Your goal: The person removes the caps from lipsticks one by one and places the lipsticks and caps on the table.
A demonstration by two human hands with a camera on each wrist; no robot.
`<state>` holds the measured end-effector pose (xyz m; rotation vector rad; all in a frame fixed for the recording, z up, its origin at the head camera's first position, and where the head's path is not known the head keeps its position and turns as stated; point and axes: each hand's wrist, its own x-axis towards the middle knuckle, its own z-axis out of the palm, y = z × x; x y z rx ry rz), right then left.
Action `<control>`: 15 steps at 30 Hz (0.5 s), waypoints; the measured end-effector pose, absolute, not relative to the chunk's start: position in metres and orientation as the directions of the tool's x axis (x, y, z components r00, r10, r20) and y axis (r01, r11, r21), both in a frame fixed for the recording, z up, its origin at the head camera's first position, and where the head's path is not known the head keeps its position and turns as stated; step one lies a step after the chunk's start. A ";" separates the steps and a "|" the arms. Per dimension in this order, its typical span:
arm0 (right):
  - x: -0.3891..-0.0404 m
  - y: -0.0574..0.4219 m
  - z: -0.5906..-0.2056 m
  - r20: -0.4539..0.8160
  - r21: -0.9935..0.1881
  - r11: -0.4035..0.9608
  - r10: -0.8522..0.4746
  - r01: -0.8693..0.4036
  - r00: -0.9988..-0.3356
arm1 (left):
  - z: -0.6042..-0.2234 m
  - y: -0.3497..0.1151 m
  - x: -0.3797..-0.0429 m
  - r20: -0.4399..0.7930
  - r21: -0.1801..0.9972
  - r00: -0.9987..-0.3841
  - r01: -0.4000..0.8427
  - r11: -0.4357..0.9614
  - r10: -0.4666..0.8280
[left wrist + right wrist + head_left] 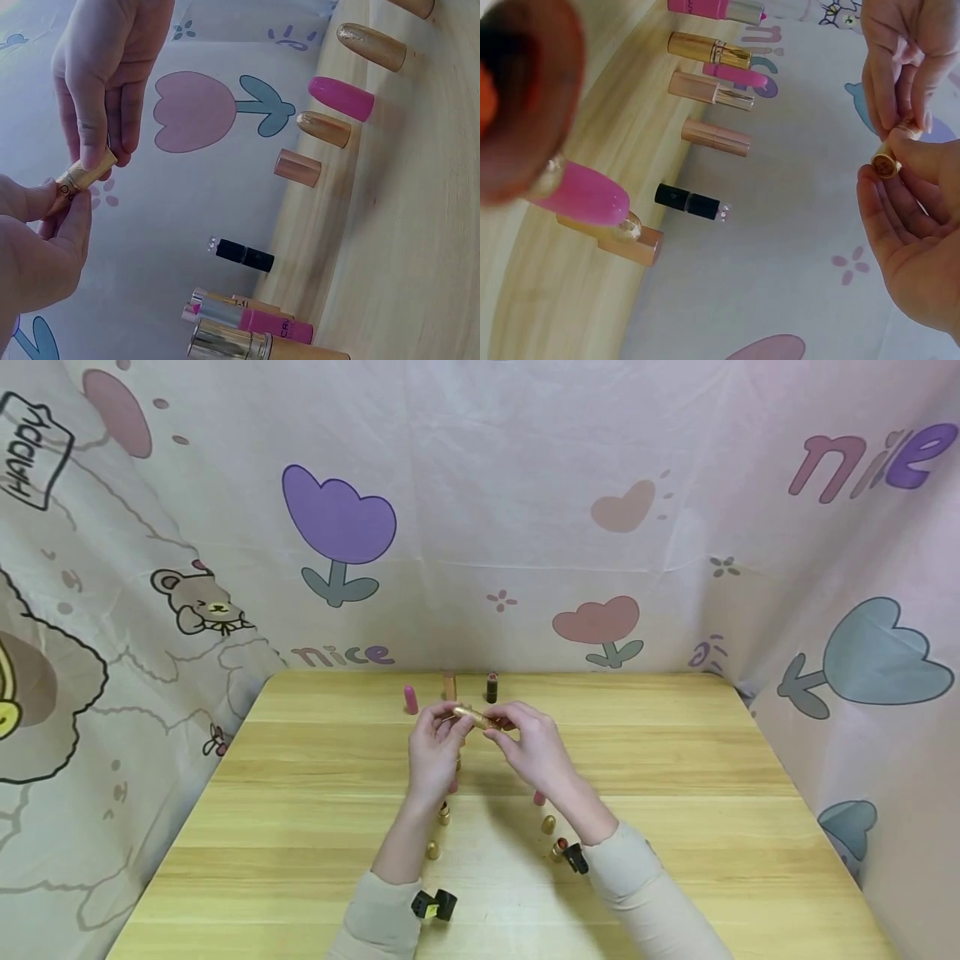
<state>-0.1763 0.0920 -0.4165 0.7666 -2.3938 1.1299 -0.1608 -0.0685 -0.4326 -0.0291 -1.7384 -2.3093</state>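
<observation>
Both hands are raised over the back half of the table with a gold lipstick tube (474,718) between them. My left hand (437,760) pinches its left part between thumb and fingers. The right end is pinched by my right hand (536,747), with thumb and fingertips. In the left wrist view the tube (79,178) shows dark lettering near the left thumb. Its round base (886,165) faces the camera in the right wrist view. Fingers cover much of the rest.
Along the back edge stand a pink cap (411,699), a rose-gold tube (450,685) and a black lipstick (492,687). Nearer, by the right forearm, are a gold bullet-shaped cap (549,825) and an uncapped lipstick (559,849). Another gold cap (432,850) stands beside the left forearm.
</observation>
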 end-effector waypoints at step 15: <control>-0.177 0.122 -0.420 0.490 -0.624 0.562 -0.261 -0.543 -0.832 | -0.425 -0.104 -0.167 0.216 0.955 -0.933 0.264 -0.137 -0.287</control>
